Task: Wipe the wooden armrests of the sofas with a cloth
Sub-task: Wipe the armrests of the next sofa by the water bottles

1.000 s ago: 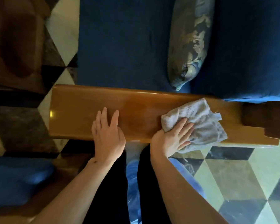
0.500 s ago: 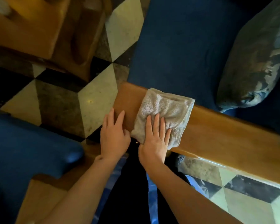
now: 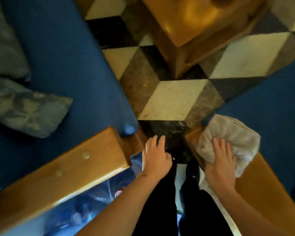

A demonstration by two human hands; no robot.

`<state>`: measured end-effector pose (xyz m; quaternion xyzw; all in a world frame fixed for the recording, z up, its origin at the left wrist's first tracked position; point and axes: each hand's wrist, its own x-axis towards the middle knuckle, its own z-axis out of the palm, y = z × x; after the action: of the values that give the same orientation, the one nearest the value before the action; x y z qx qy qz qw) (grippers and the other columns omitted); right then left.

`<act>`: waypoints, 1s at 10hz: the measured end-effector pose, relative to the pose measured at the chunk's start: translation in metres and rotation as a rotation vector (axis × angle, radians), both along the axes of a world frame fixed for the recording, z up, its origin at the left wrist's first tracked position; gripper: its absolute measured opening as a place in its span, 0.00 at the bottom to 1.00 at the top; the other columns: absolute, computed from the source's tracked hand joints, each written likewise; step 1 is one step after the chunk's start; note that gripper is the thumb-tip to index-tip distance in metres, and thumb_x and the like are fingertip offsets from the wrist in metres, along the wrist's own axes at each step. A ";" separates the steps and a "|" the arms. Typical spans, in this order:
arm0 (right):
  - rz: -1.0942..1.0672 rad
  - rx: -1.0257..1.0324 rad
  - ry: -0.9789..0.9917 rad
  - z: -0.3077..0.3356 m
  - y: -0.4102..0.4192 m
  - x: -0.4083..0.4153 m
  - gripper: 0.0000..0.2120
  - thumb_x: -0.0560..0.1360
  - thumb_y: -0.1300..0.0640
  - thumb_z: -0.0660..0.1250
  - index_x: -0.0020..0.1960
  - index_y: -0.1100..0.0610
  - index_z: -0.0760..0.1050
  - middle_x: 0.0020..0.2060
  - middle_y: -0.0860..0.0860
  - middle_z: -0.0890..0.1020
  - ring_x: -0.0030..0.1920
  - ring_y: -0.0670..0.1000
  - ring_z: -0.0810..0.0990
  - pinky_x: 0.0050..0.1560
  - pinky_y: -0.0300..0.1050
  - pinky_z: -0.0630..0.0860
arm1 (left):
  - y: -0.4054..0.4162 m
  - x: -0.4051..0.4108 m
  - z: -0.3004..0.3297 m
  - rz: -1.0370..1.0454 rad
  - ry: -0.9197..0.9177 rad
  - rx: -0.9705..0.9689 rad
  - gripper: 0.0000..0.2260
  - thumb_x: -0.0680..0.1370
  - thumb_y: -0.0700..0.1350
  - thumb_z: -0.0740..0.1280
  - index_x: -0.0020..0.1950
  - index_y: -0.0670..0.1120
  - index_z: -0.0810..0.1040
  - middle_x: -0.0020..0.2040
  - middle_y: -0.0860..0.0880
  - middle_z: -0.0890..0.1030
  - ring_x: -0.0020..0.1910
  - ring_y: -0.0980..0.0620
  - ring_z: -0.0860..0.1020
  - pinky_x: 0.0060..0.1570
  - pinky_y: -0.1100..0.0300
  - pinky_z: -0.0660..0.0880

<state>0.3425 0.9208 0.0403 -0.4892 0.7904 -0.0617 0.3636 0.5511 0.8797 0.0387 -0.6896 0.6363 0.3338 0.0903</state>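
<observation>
A grey towel cloth (image 3: 235, 135) lies on the front end of a wooden armrest (image 3: 266, 183) at the right, belonging to a blue sofa (image 3: 271, 103). My right hand (image 3: 220, 164) presses flat on the cloth's near side. My left hand (image 3: 156, 157) hovers with fingers spread over the gap between two sofas, holding nothing. A second wooden armrest (image 3: 71, 171) runs diagonally at the lower left beside another blue sofa (image 3: 58, 65).
A patterned cushion (image 3: 26, 109) lies on the left sofa. A wooden table (image 3: 194, 23) stands at the top over the black, white and grey tiled floor (image 3: 170, 99). My dark trouser legs fill the bottom centre.
The view has swung from the first armrest, which now sits at the left. My right hand carried the cloth onto the right sofa's armrest. My left hand came off the wood.
</observation>
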 end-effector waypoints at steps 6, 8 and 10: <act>-0.162 0.217 -0.610 0.031 -0.098 0.168 0.24 0.83 0.47 0.63 0.73 0.60 0.71 0.68 0.58 0.78 0.66 0.60 0.78 0.62 0.52 0.74 | 0.103 0.146 0.001 0.965 0.027 -0.005 0.29 0.78 0.45 0.63 0.79 0.53 0.60 0.82 0.50 0.54 0.79 0.47 0.53 0.69 0.48 0.68; 0.082 0.273 -0.604 0.071 -0.139 0.274 0.21 0.81 0.40 0.63 0.70 0.47 0.73 0.66 0.51 0.80 0.64 0.54 0.80 0.68 0.58 0.75 | 0.097 0.158 0.002 1.136 0.174 0.019 0.28 0.77 0.46 0.62 0.78 0.54 0.62 0.82 0.53 0.50 0.80 0.51 0.49 0.65 0.51 0.70; 0.293 0.288 -0.452 0.089 -0.170 0.322 0.20 0.83 0.44 0.62 0.70 0.54 0.74 0.59 0.53 0.82 0.64 0.58 0.80 0.61 0.53 0.78 | 0.082 0.158 0.009 1.303 0.257 0.096 0.32 0.76 0.49 0.61 0.80 0.54 0.56 0.83 0.53 0.46 0.81 0.47 0.44 0.70 0.45 0.67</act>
<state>0.6648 0.7507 0.1297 -0.5152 0.6110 -0.0031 0.6010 0.7087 0.9618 0.0475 -0.8830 0.0796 0.4279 -0.1758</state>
